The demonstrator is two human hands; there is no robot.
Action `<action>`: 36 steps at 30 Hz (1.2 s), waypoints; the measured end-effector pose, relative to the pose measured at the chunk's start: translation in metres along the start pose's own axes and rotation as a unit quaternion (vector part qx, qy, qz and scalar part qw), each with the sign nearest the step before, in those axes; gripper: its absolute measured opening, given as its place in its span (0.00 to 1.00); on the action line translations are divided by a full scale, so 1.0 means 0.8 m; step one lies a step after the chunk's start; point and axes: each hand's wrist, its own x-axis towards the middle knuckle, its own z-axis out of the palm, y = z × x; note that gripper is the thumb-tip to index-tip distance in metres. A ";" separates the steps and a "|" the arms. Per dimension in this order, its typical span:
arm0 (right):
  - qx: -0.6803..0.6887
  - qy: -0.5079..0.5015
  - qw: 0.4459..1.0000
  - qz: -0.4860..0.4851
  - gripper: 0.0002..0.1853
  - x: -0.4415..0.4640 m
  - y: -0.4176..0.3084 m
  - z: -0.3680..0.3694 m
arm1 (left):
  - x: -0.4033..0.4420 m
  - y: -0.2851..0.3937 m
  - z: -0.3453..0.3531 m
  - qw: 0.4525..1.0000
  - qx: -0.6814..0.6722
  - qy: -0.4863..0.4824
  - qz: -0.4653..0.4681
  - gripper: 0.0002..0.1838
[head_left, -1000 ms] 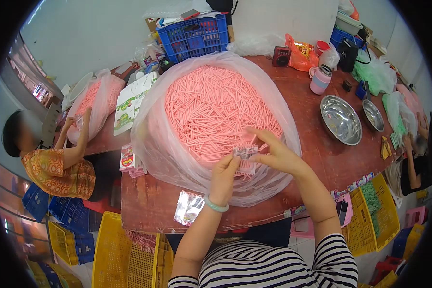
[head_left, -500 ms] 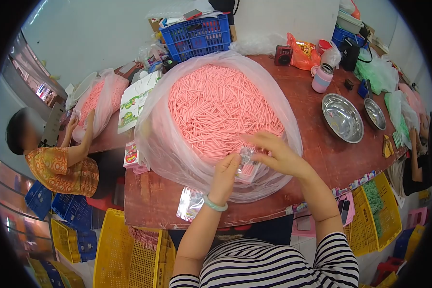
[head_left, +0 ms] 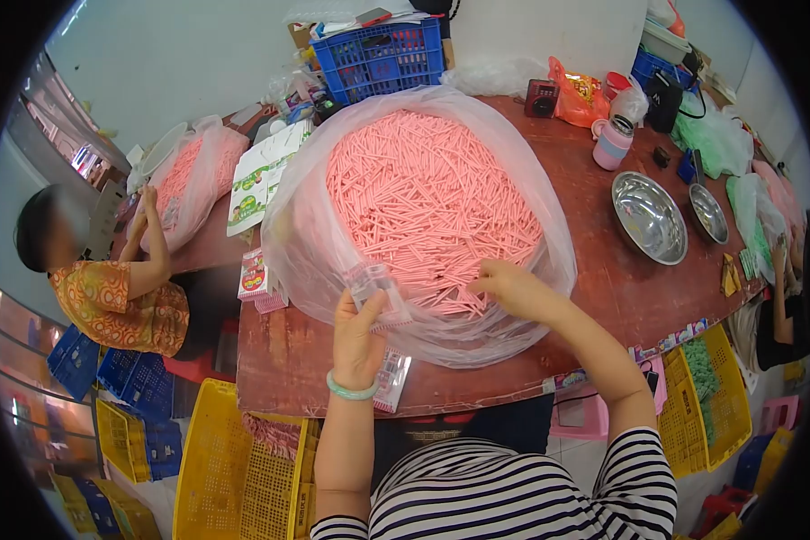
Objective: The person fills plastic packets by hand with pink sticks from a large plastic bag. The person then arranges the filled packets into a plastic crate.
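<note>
Over the near left rim of a large plastic bag (head_left: 292,243), the left hand (head_left: 358,340) holds a clear packet (head_left: 378,292), thumb across its front and the opening between thumb and fingers narrow. Farther right, the right hand (head_left: 511,290) is nearly closed, fingertips touching the pink sticks (head_left: 432,198) that fill the bag; whether it grips any cannot be told.

The left hand's fingers are mostly hidden behind the packet, and the wrist, with its pale green bracelet (head_left: 353,387), partly covers a shiny packet (head_left: 392,378) lying on the counter (head_left: 585,328). Print on the held packet is too small to read. A person (head_left: 121,297) at the left is beside another bag of pink pieces (head_left: 186,180); a second person at the right is cut off by the dark rim of the view.

The bag is thin, cloudy and crumpled into folds; the sticks are slim, straight and matte. Worn, reddish-brown, the counter also carries a round, polished metal bowl (head_left: 649,219).
</note>
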 end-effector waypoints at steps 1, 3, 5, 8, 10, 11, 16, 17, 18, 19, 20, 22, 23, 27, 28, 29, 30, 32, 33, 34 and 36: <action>-0.032 -0.017 0.999 -0.022 0.11 -0.003 -0.009 0.001 | -0.001 -0.005 -0.005 1.000 0.000 0.003 0.000 0.13; -0.055 -0.016 0.997 -0.043 0.12 -0.005 -0.014 0.008 | 0.000 -0.020 -0.013 0.998 -0.051 0.009 -0.030 0.11; -0.081 -0.013 0.994 -0.065 0.13 -0.005 -0.013 0.011 | 0.000 -0.023 -0.014 0.995 -0.075 0.015 -0.062 0.12; -0.065 0.011 0.991 -0.116 0.11 -0.004 -0.001 0.020 | -0.003 -0.030 -0.018 0.994 -0.078 0.007 -0.082 0.13; -0.002 0.062 0.991 -0.118 0.10 -0.001 0.000 0.021 | -0.006 -0.032 -0.019 0.993 -0.054 0.008 -0.103 0.10; -0.002 0.060 0.991 -0.119 0.10 -0.001 -0.001 0.020 | -0.008 -0.033 -0.017 0.993 -0.055 0.009 -0.103 0.10; 0.360 0.184 0.898 0.173 0.07 0.009 -0.010 0.001 | -0.013 -0.049 -0.015 0.993 0.054 -0.001 -0.105 0.10; 0.412 0.174 0.876 0.179 0.06 0.010 -0.006 -0.006 | -0.013 -0.053 -0.013 0.993 0.054 -0.004 -0.105 0.10; 0.410 0.176 0.877 0.178 0.06 0.009 -0.006 -0.011 | -0.015 -0.056 -0.008 0.993 0.068 -0.013 -0.099 0.11; 0.454 0.187 0.849 0.195 0.06 0.008 -0.008 -0.018 | -0.016 -0.057 -0.003 0.992 0.081 -0.021 -0.093 0.11; 0.496 0.197 0.819 0.211 0.06 0.008 -0.011 -0.024 | -0.018 -0.058 0.002 0.992 0.081 -0.021 -0.092 0.11; 0.525 0.219 0.800 0.192 0.06 0.006 -0.023 -0.038 | -0.021 -0.058 0.008 0.989 0.111 -0.053 -0.081 0.12; 0.552 0.242 0.778 0.175 0.07 0.004 -0.030 -0.045 | -0.021 -0.060 0.009 0.989 0.111 -0.053 -0.081 0.12; 0.524 0.223 0.812 0.130 0.07 -0.001 -0.059 -0.064 | -0.021 -0.065 0.009 0.987 0.087 -0.078 -0.113 0.14; 0.497 0.216 0.831 0.122 0.07 -0.001 -0.066 -0.066 | -0.021 -0.066 0.009 0.986 0.083 -0.081 -0.117 0.14; 0.471 0.207 0.850 0.113 0.07 0.000 -0.073 -0.066 | -0.021 -0.066 0.010 0.986 0.083 -0.081 -0.117 0.14; 0.471 0.207 0.850 0.112 0.07 0.000 -0.077 -0.065 | -0.022 -0.066 0.010 0.985 0.089 -0.090 -0.116 0.15; 0.467 0.195 0.858 0.085 0.06 0.002 -0.084 -0.063 | -0.023 -0.066 0.012 0.984 0.095 -0.096 -0.115 0.17; 0.468 0.194 0.858 0.085 0.06 0.002 -0.085 -0.061 | -0.023 -0.067 0.013 0.983 0.100 -0.103 -0.112 0.17; 0.465 0.183 0.862 0.086 0.07 0.003 -0.085 -0.058 | -0.023 -0.068 0.014 0.982 0.106 -0.109 -0.109 0.18; 0.463 0.171 0.866 0.087 0.07 0.004 -0.086 -0.052 | -0.023 -0.070 0.016 0.981 0.106 -0.111 -0.114 0.18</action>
